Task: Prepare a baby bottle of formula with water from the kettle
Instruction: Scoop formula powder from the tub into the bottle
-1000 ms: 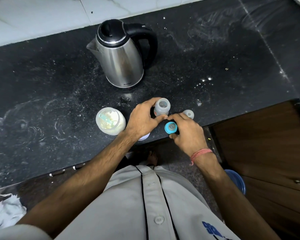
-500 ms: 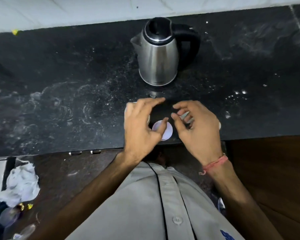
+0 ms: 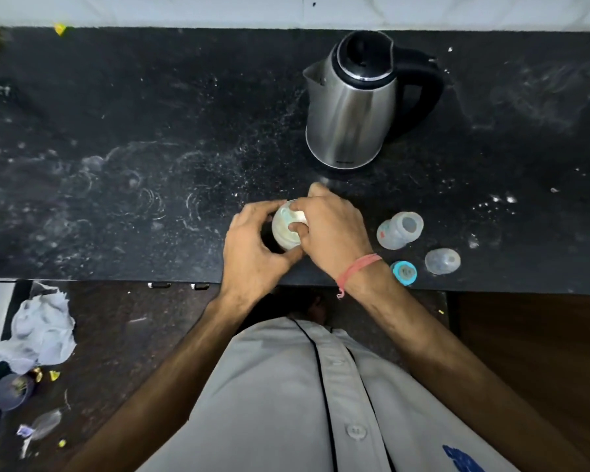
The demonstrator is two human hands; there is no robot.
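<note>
Head view: both hands (left (image 3: 252, 247), right (image 3: 334, 229)) on formula jar (image 3: 285, 229)

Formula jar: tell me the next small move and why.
Probably lift out the scoop with the right hand, whose fingers are already inside the open formula jar while the left hand steadies it. The baby bottle stands uncapped to the right, its blue ring and clear cap set aside.

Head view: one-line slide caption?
Both hands, left and right, work at the formula jar; open bottle, teat ring and cap wait beside the kettle.
</note>
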